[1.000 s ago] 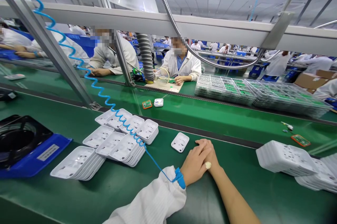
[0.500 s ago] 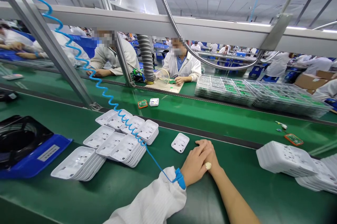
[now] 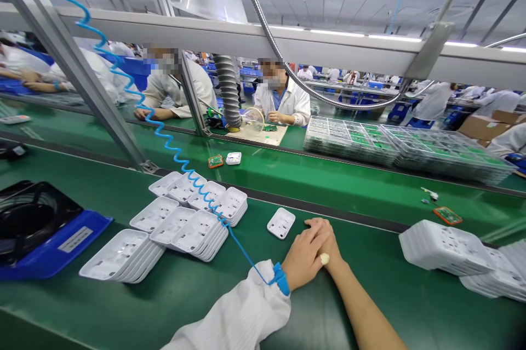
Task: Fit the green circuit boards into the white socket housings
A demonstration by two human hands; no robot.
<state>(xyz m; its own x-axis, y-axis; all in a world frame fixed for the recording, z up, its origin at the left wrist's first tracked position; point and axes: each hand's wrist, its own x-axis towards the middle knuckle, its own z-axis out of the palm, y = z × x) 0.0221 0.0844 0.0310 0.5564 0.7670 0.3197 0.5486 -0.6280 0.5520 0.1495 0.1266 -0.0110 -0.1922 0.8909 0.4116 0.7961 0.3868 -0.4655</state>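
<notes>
My left hand (image 3: 303, 259), in a white sleeve with a blue wrist strap (image 3: 281, 279), lies over my right hand (image 3: 332, 248) on the green bench. The left fingers stretch flat across the back of the right hand. Partly covered, the right hand rests with its fingers extended; neither hand holds anything visible. A small cream-coloured cover (image 3: 324, 258) shows where the left thumb ends. Just left of the fingertips lies a single white plastic shell (image 3: 281, 223), apart from both hands. Farther left stand several stacks of white shells (image 3: 199, 231).
A blue coiled cord (image 3: 175, 147) runs to the wrist strap above the stacks. More shell stacks (image 3: 447, 246) stand at right, a black fan on a blue base (image 3: 61, 251) at left. Beyond the dark rail, a green conveyor (image 3: 312, 175) carries orange-framed boards (image 3: 447, 215). Co-workers sit opposite.
The boards and small parts on the conveyor have shifted left. The coiled cord has swung slightly right. A co-worker opposite has lifted a hand off the work mat. My hands have stayed still.
</notes>
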